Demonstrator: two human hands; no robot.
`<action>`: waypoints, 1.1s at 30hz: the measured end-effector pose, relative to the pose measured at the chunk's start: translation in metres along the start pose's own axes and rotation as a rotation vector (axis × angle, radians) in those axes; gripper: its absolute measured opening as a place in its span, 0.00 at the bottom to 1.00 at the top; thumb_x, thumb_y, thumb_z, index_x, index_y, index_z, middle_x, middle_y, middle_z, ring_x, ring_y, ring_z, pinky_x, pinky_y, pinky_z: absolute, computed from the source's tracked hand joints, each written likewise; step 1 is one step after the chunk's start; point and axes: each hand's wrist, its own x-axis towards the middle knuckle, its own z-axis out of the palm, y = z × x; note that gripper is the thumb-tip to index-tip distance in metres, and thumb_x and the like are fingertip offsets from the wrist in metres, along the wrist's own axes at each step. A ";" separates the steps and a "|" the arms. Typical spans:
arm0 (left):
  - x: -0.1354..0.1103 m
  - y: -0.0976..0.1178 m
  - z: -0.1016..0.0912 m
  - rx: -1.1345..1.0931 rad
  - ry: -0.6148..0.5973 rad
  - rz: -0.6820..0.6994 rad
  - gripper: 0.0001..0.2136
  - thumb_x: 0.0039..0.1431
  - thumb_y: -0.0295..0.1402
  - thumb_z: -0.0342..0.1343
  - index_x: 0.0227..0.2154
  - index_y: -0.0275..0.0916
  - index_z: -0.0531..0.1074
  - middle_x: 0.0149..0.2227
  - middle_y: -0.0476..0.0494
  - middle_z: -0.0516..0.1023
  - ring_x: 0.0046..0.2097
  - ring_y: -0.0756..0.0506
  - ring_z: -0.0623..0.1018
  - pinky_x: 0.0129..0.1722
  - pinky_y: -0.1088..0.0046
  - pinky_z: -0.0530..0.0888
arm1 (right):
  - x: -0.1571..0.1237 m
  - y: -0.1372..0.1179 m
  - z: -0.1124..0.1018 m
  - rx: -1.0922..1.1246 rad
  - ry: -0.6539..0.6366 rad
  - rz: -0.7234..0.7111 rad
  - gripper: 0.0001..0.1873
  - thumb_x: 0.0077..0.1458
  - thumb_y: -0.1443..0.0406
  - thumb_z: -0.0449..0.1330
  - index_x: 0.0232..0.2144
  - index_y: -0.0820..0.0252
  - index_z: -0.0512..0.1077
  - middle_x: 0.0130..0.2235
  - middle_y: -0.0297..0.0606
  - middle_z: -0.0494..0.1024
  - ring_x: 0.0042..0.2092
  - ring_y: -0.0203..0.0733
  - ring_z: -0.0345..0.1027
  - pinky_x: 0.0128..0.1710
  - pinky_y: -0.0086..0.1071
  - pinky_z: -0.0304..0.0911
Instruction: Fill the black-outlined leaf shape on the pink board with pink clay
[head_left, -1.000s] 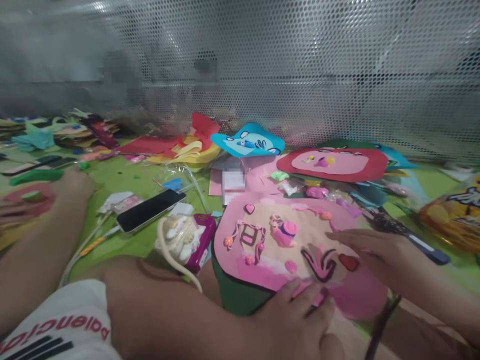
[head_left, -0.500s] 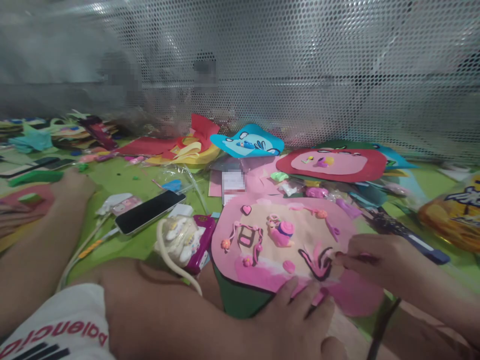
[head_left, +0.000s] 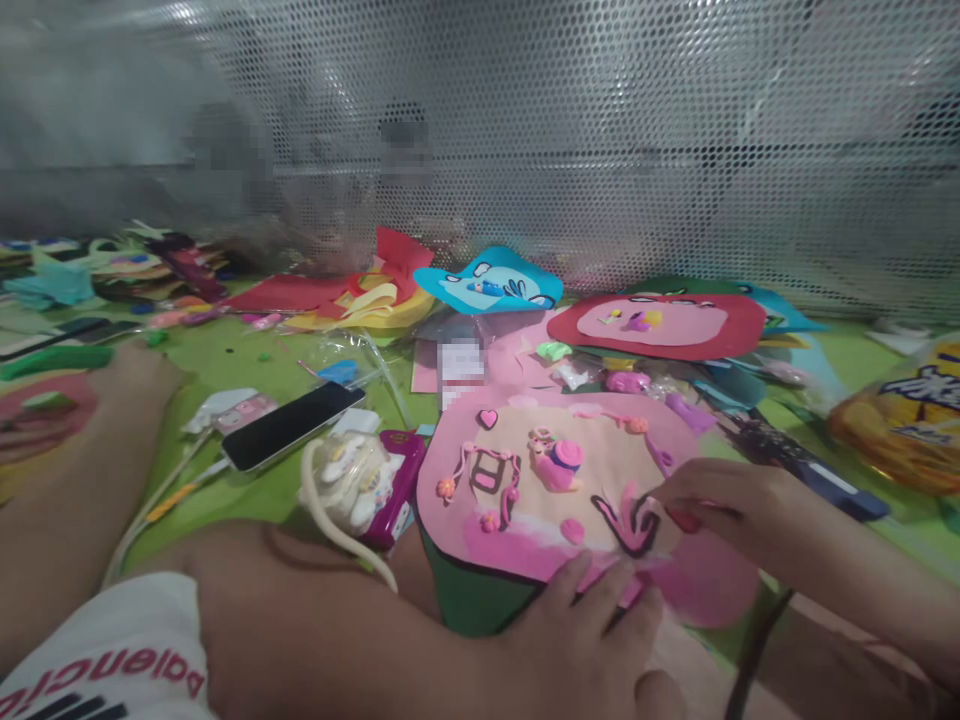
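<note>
A pink rounded paper picture lies in front of me, with a clay snail, flowers, a heart and a small window frame on it. My left hand rests flat on its near edge, fingers spread. At its right side my right hand has thumb and fingers pinched together, the tips at the dark-edged pink clay leaves. A reddish bit shows below those fingers; whether it is held, I cannot tell. Green paper peeks out beneath the picture.
Left of the picture are a phone on a cable and a purple case with a plush cover. Behind lie a blue paper picture, a red one and clay pieces. A yellow snack bag stands right. Another person's arm reaches in.
My right hand has shifted slightly left and away from me over the clay leaves, and a reddish bit now shows beneath it. My left hand stays on the picture. The view has moved slightly.
</note>
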 end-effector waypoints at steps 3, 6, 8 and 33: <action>0.000 0.001 0.000 -0.010 -0.001 -0.001 0.17 0.68 0.31 0.40 0.51 0.27 0.67 0.54 0.43 0.72 0.56 0.40 0.69 0.53 0.58 0.70 | 0.001 -0.007 -0.002 -0.006 0.003 0.079 0.11 0.61 0.61 0.53 0.35 0.56 0.75 0.33 0.36 0.77 0.33 0.36 0.72 0.33 0.26 0.62; 0.000 0.001 0.001 -0.020 -0.017 -0.012 0.18 0.68 0.33 0.40 0.52 0.28 0.67 0.55 0.43 0.71 0.58 0.40 0.67 0.54 0.58 0.70 | 0.000 -0.009 -0.002 -0.046 0.013 0.047 0.15 0.61 0.58 0.52 0.29 0.58 0.74 0.30 0.35 0.76 0.30 0.33 0.71 0.31 0.25 0.61; 0.000 0.002 0.001 -0.021 -0.033 -0.024 0.18 0.68 0.33 0.40 0.53 0.27 0.66 0.55 0.41 0.71 0.58 0.40 0.67 0.54 0.58 0.69 | -0.001 -0.007 0.000 -0.162 0.082 -0.037 0.20 0.61 0.57 0.51 0.21 0.60 0.68 0.21 0.32 0.69 0.22 0.31 0.63 0.24 0.25 0.56; 0.003 0.002 -0.005 -0.009 -0.076 -0.003 0.17 0.68 0.31 0.40 0.51 0.27 0.67 0.54 0.42 0.72 0.56 0.41 0.69 0.52 0.59 0.71 | 0.005 -0.026 -0.011 0.042 -0.095 0.129 0.09 0.56 0.68 0.54 0.31 0.57 0.75 0.34 0.38 0.78 0.35 0.39 0.73 0.36 0.28 0.64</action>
